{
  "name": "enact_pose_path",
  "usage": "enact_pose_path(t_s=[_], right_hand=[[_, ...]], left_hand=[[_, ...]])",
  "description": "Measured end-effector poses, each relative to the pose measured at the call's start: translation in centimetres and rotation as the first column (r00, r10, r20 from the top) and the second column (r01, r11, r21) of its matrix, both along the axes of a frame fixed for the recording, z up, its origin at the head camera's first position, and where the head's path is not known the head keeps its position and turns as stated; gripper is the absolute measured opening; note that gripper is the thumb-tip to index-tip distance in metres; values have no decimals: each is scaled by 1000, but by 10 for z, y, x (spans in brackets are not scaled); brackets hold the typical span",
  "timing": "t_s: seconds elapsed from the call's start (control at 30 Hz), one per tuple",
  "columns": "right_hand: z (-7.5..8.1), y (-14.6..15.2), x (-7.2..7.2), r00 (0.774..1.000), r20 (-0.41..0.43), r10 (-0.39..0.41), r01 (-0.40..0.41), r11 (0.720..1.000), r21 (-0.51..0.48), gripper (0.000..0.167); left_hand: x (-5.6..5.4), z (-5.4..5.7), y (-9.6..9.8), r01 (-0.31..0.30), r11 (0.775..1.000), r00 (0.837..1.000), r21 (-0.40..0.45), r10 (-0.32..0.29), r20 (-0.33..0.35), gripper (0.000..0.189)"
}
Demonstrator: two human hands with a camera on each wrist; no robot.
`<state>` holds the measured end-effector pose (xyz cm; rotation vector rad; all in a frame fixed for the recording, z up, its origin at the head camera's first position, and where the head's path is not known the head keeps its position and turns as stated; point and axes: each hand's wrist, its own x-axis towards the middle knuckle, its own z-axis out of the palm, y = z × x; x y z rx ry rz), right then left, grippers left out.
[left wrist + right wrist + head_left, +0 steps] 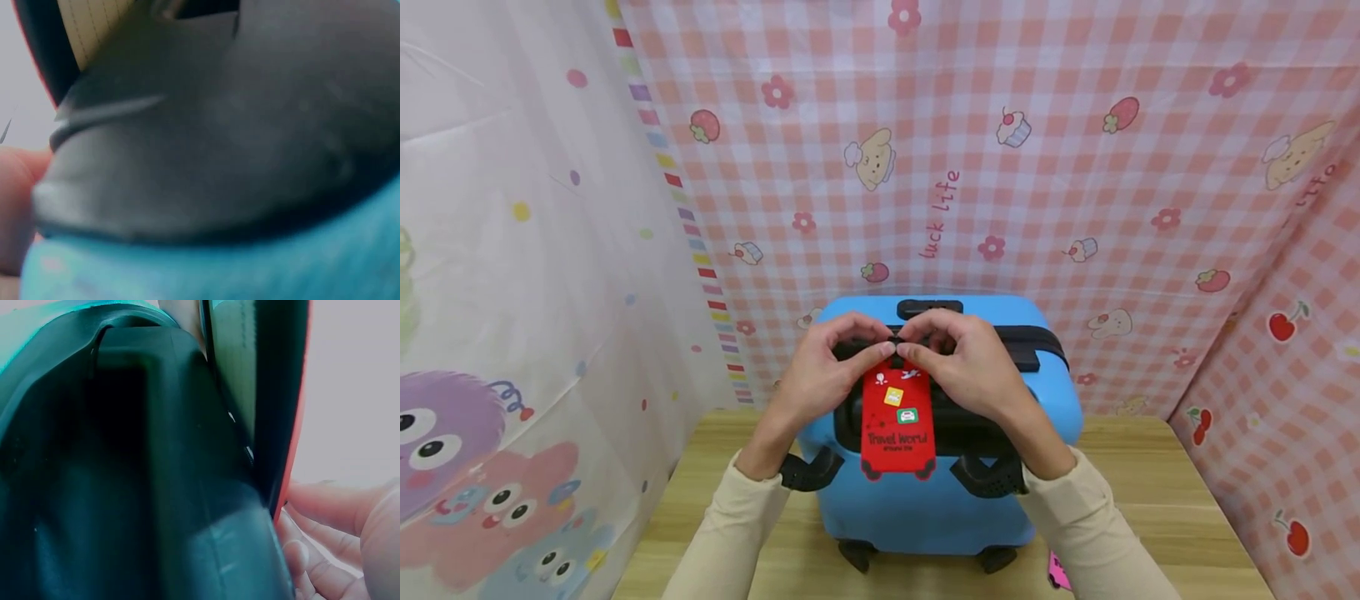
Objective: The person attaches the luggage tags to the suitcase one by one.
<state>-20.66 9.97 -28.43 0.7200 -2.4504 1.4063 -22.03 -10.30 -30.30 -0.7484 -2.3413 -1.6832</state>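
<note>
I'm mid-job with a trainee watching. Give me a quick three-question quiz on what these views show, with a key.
1. Where do the fingertips of the left hand and the right hand come together?
A) At the upper end of the red tag
B) At its lower corners
C) On the tabletop

2. True or false: the large lettering on the red tag reads "Happy Holidays".

3. Fill in: near the blue suitcase, a pink item is partly hidden by the person's right ____.

Key:
1. A
2. False; it reads "Travel World".
3. Sleeve
</note>
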Motion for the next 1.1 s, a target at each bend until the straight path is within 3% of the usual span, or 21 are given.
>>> enact_pose_path(t_s=[0.47,0.73,0.93,1.1], right_hand=[[1,8,3,999,-35,-26,27,1000,15,16],[-2,22,10,996,-75,-53,52,999,-11,19],[-6,44,14,987,-107,-118,113,992,-56,16],[-10,63,18,972,-152,-176,166,983,-77,13]], left_hand=[[-4,3,3,-16,999,999,-35,15,-31,17],[0,3,4,-74,993,993,-91,65,-97,20],[5,-3,-3,-146,981,979,-130,124,-161,33],[9,-11,-14,-209,964,947,-166,157,-280,37]])
